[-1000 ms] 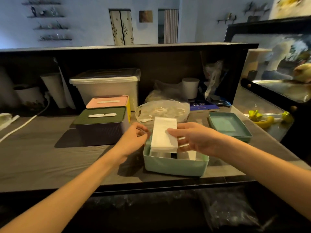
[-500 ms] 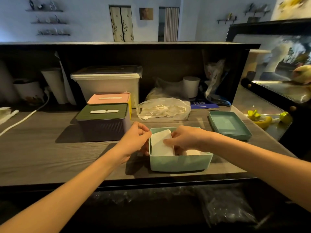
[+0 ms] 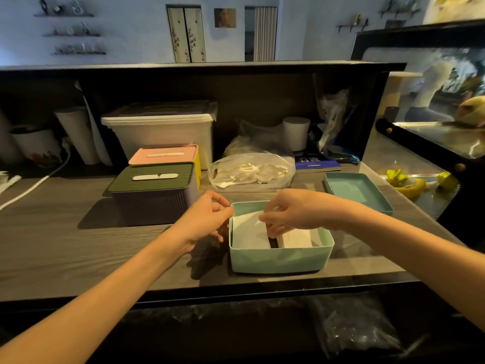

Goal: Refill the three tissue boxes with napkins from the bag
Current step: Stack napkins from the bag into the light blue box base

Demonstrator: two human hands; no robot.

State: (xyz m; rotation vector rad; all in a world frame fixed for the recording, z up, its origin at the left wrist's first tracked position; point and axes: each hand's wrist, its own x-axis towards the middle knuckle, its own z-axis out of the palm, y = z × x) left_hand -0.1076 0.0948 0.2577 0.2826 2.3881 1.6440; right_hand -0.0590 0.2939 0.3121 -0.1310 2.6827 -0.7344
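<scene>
Risk of the white folded napkin stack (image 3: 249, 232) buckling or jamming askew inside the open mint-green plastic tissue box (image 3: 280, 258) near the wooden bench (image 3: 65, 245) edge, caused by uneven pressing. Right hand (image 3: 291, 214) pinching the stack's top edge; left hand (image 3: 204, 219) loosely curled at the box's left rim, hold unclear. Compared with a second ago: stack lowered from above the rim into the box. Clear plastic napkin bag (image 3: 252, 172) behind.
</scene>
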